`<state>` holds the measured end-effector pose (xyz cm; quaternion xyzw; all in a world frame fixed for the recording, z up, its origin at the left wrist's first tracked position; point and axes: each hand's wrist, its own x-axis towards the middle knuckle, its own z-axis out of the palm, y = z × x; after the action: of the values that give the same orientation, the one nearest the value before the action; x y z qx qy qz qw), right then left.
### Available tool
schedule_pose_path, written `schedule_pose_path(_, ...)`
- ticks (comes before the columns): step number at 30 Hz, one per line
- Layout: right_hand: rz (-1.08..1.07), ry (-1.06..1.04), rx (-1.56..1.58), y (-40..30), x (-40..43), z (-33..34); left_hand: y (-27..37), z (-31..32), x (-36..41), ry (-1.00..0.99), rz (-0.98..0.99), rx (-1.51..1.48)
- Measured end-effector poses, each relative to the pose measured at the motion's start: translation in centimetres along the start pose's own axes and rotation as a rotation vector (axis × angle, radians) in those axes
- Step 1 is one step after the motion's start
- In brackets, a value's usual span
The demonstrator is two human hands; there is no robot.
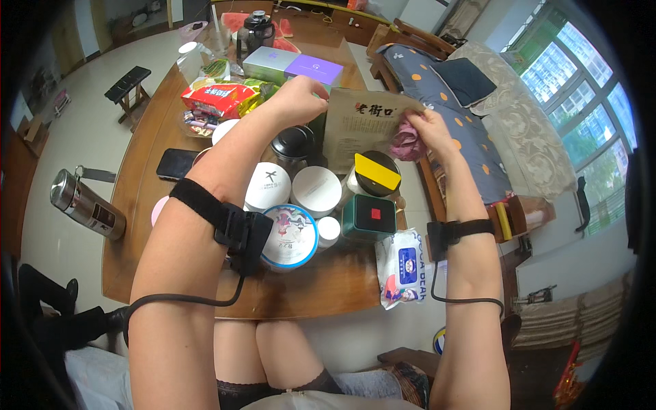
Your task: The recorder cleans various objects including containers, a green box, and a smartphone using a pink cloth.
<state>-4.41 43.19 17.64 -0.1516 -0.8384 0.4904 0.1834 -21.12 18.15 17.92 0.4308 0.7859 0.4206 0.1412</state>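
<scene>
A tan printed paper bag (pixel 359 123) stands upright among the containers, its upper right corner at the fingers of my right hand (pixel 433 128). That hand is closed on a crumpled pink cloth (pixel 408 138). My left hand (pixel 302 100) is at the bag's upper left edge, fingers bent together; whether it pinches the edge cannot be told. In front of the bag are a black-lidded jar (pixel 293 142), a white round lid (pixel 316 190), a yellow card (pixel 377 172) on a dark round lid, and a green tin (pixel 369 218) with a black top.
Behind the bag lie a silver and purple box (pixel 313 69) and a red snack packet (pixel 220 97). Nearer me are a blue-rimmed tub (pixel 289 236), a small white-capped bottle (pixel 328 229) and a wipes packet (pixel 405 266) at the table edge. A phone (pixel 176 164) and steel flask (pixel 89 205) are left.
</scene>
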Motion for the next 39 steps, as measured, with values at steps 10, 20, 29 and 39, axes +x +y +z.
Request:
schedule_pose_path(10,0.049,0.214,-0.075,-3.5,-4.1,-0.1,1.3,-5.1,-6.9,0.139,-0.055,-0.079)
schedule_pose_path(20,0.037,-0.183,0.465,-11.6,-13.4,11.0,-5.5,-11.3,-21.0,0.598,-0.263,-0.277)
schedule_pose_path(29,-0.434,-0.525,-0.028,-13.7,-21.1,26.4,-13.5,-7.8,-28.7,0.457,-0.643,-0.338)
schedule_pose_path(39,-0.99,-0.539,-0.434,-6.1,-22.0,40.7,-18.8,-8.9,-26.3,0.323,-0.522,0.01)
